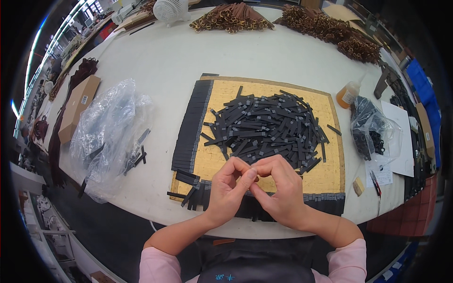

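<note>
My left hand (230, 188) and my right hand (279, 187) meet fingertip to fingertip over the near part of a yellow board (222, 89). Thumbs and forefingers are pinched together on both; whatever lies between them is hidden or too small to make out. Just beyond my fingers spreads a loose heap of short black strips (269, 125) with grey ends. A tight row of black strips (191, 127) lines the board's left edge, and another row (325, 203) runs along its near edge, partly behind my hands. Several strips (188, 184) lie askew at the near left corner.
Left stands a clear plastic bag (104, 137) beside a cardboard box (80, 108). On the right are a bottle of amber liquid (348, 94), a bag of black parts (370, 132), a small tan block (358, 187) and a red-handled tool (375, 183). Brown strap bundles (231, 19) lie at the back.
</note>
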Available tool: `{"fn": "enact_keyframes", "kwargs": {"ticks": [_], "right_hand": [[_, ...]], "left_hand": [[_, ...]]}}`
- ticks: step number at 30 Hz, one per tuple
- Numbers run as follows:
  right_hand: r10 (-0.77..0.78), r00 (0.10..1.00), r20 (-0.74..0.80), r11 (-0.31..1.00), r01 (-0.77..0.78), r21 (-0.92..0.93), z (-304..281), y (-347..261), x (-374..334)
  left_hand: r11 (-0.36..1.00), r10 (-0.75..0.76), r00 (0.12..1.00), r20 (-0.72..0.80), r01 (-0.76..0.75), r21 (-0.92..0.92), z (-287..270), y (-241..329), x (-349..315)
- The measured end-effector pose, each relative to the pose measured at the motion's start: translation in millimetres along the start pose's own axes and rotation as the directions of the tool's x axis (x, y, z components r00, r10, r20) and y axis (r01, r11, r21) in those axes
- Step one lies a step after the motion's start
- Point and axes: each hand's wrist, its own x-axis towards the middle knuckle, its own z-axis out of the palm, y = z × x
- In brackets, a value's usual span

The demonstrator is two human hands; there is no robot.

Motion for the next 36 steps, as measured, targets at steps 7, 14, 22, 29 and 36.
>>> {"fn": "enact_keyframes", "kwargs": {"ticks": [7,14,22,29,36], "right_hand": [[-0.041,0.997,0.061,0.999,0.042,-0.011,9,-5,7],[-0.015,0.999,0.043,0.998,0.012,0.060,-2,7,6],[-0.015,0.998,0.053,0.999,0.012,0.039,-5,17,-1],[-0.063,0.993,0.097,0.998,0.065,-0.020,-3,14,-3],[0.022,0.999,0.046,0.997,-0.026,0.077,-18,13,6]], "left_hand": [[0.987,-0.079,0.996,-0.037,0.073,-0.142,-13,6,3],[0.999,-0.028,0.999,0.025,0.027,0.029,-11,13,2],[0.988,-0.133,0.986,0.100,0.140,-0.067,-9,2,7],[0.982,-0.124,0.985,0.120,0.139,-0.125,-15,-5,6],[0.973,-0.155,0.973,0.174,0.181,-0.142,-15,-1,6]]}}
